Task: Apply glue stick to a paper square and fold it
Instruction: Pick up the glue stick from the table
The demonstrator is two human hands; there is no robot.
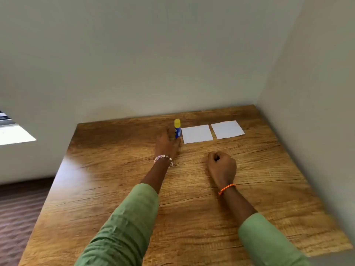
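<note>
A glue stick [177, 129] with a blue body and yellow cap stands upright near the far edge of the wooden table [119, 169]. My left hand [166, 143] reaches up to it, with fingers to its left and thumb by its base on the right. The hand is blurred, and a sliver of table shows between fingers and stick. Two white paper squares lie flat to the right of the stick: the nearer one [197, 134] right beside it, the other [227, 129] further right. My right hand [221, 167] rests on the table as a closed fist, holding nothing, in front of the papers.
The table sits in a corner, with a wall [153, 64] behind and another wall [317, 112] on the right. The table's left edge drops to a dark floor [21, 212]. Green sleeves cover both forearms.
</note>
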